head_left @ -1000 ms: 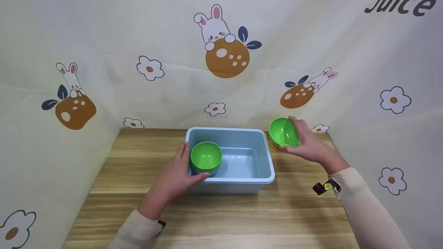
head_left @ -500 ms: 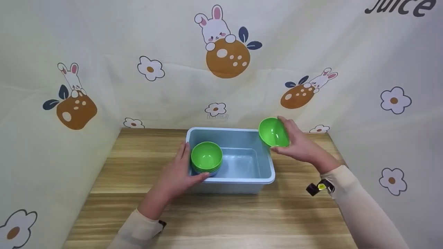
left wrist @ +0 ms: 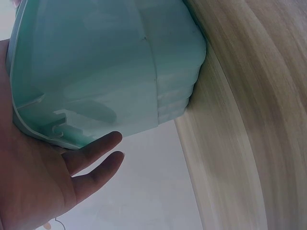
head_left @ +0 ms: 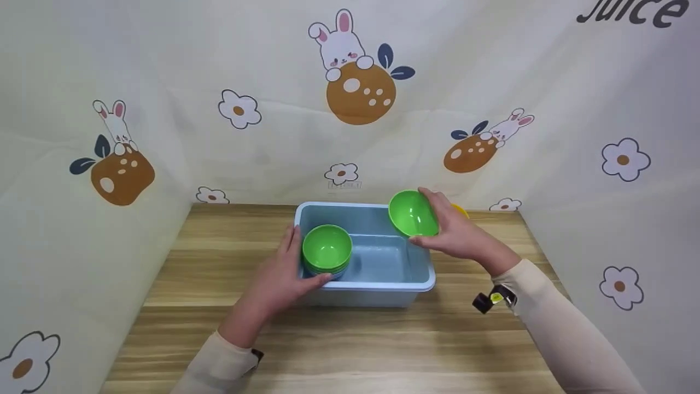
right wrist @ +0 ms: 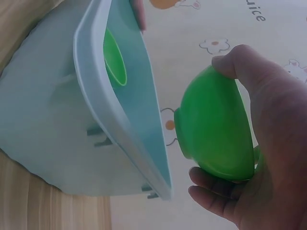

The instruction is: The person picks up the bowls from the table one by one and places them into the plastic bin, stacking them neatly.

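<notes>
My right hand (head_left: 456, 232) grips a green bowl (head_left: 411, 212) by its rim, tilted, over the right back part of a light blue plastic bin (head_left: 377, 284). In the right wrist view the thumb is at one side of the bowl (right wrist: 216, 124) and the fingers at the other, with the bowl beside the bin's rim (right wrist: 91, 72). Inside the bin at its left end stands a stack of bowls (head_left: 327, 247), green on top. My left hand (head_left: 276, 276) rests at the bin's left front corner. Two straight fingers (left wrist: 98, 153) reach along its outer wall in the left wrist view.
Part of a yellow round rim (head_left: 460, 210) shows behind my right hand, by the back edge of the wooden table (head_left: 219, 257). A cream cloth (head_left: 273, 148) with printed rabbits, oranges and flowers closes in the back and both sides.
My right hand has carried the green bowl leftward, from beside the bin to over its right back part, uncovering the yellow rim. The left hand and the stack stay in place.
</notes>
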`<state>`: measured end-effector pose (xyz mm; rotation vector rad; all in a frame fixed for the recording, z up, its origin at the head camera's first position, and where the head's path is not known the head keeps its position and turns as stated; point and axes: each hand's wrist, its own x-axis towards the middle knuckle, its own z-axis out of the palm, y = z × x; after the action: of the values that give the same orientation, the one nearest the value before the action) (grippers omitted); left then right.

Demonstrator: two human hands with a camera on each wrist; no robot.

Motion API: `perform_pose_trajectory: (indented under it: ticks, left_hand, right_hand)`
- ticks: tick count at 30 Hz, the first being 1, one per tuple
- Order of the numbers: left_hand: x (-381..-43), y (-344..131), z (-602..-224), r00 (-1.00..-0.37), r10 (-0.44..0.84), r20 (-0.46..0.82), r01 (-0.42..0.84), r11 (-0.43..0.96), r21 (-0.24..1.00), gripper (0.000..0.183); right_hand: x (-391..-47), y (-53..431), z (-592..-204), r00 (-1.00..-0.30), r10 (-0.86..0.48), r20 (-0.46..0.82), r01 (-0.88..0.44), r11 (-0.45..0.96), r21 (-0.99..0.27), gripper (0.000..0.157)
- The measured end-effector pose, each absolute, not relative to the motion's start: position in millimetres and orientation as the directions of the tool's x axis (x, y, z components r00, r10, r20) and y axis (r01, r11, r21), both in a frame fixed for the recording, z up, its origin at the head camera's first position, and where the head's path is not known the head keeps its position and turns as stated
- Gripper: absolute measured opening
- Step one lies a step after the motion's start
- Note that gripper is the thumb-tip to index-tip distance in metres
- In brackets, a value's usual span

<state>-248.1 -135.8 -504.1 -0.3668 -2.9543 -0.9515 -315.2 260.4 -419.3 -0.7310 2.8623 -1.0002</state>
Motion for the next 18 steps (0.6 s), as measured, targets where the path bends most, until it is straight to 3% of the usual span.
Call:
perform_pose_trajectory:
  ticks: [18]
  left_hand:
    - [-248.7,-135.6,-504.5,-0.972,0.218,0.086,0.228,0.795,0.561,0.142]
  right_hand:
    - [-317.6,224.4,-415.5,-0.862,-0.502,0.073,-0.443,0.675,-0.59,0.118]
